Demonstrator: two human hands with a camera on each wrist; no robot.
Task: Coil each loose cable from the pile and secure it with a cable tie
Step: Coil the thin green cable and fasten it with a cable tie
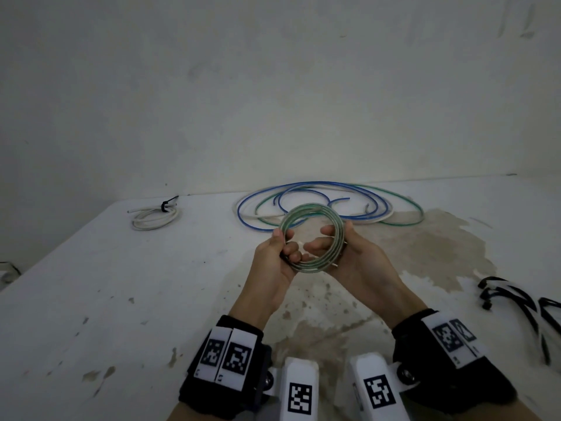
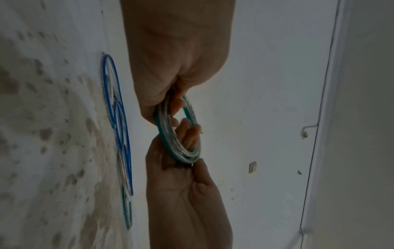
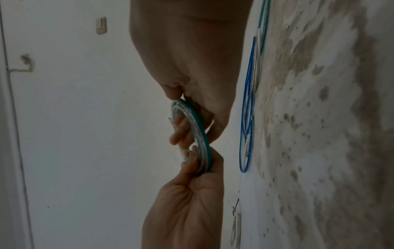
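A small coil of green and clear cable (image 1: 312,268) is held upright above the table between both hands. My left hand (image 1: 285,243) grips its left side, thumb on the outside and fingers curled through the ring. My right hand (image 1: 332,238) grips the right side the same way. In the left wrist view the coil (image 2: 177,134) hangs between the left hand above and the right hand (image 2: 181,182) below. The right wrist view shows the coil (image 3: 199,131) pinched by both hands. A short cable end sticks out at the coil's lower right.
A pile of loose blue, green and white cables (image 1: 328,196) lies on the stained white table (image 1: 151,284) by the wall. A white coil bound with a black tie (image 1: 154,218) sits at the back left. Black cable ties (image 1: 516,302) lie at the right edge.
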